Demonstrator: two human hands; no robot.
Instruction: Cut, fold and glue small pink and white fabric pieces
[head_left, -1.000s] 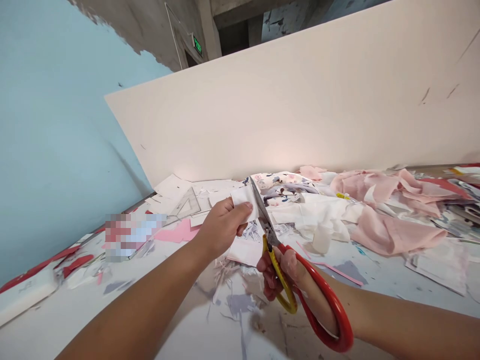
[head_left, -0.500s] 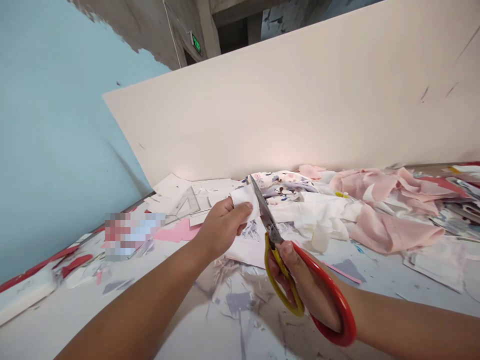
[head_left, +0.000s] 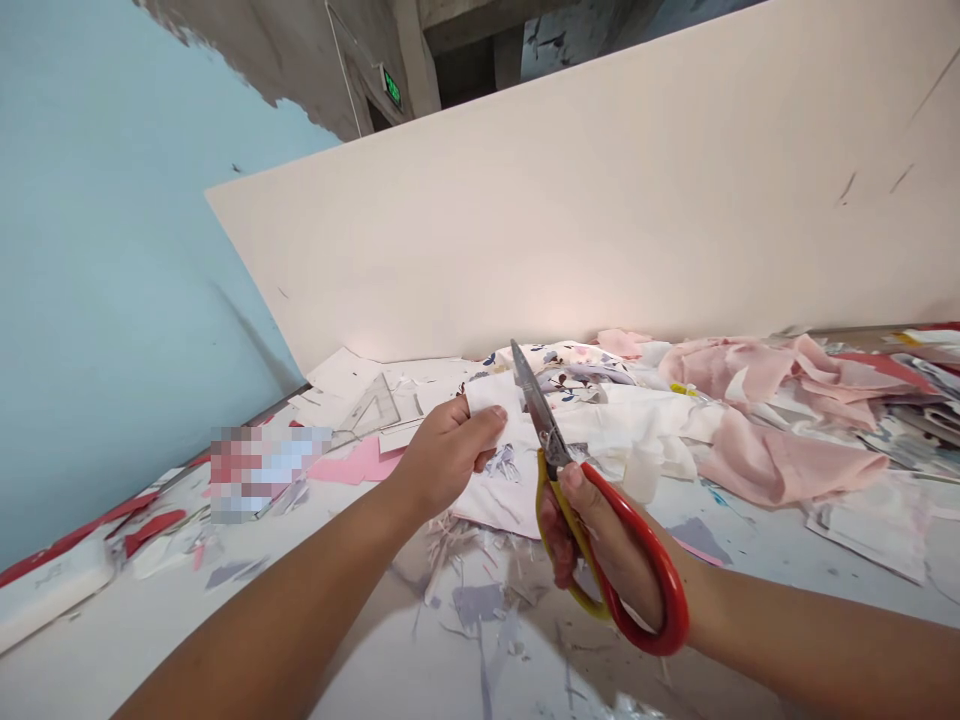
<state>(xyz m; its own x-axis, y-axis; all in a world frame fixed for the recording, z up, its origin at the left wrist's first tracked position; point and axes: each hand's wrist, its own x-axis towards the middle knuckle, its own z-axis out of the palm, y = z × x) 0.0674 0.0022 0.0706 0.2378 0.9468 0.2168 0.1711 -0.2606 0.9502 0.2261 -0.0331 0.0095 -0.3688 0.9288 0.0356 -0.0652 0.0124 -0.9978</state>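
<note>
My left hand [head_left: 451,450] pinches a small white piece of paper or cloth [head_left: 495,394] between thumb and fingers; its exact material I cannot tell. Around the handles of a pair of scissors [head_left: 538,405], one loop red and the other yellow, my right hand [head_left: 600,540] is closed. The blades look nearly together and point up and away, just to the right of the white piece. Below and behind it lie a white sheet [head_left: 502,503] and floral fabric [head_left: 577,362].
Pink cloth [head_left: 787,460] lies in folds at the right, near a small whitish bottle [head_left: 642,472]. A clear set square [head_left: 377,405] and pink paper [head_left: 364,460] are at the left. Scraps litter the white table [head_left: 405,660]; a pale board [head_left: 562,220] stands behind.
The scissors have shifted slightly right and up, away from the white piece, and their handles have come closer together. My left hand has barely moved.
</note>
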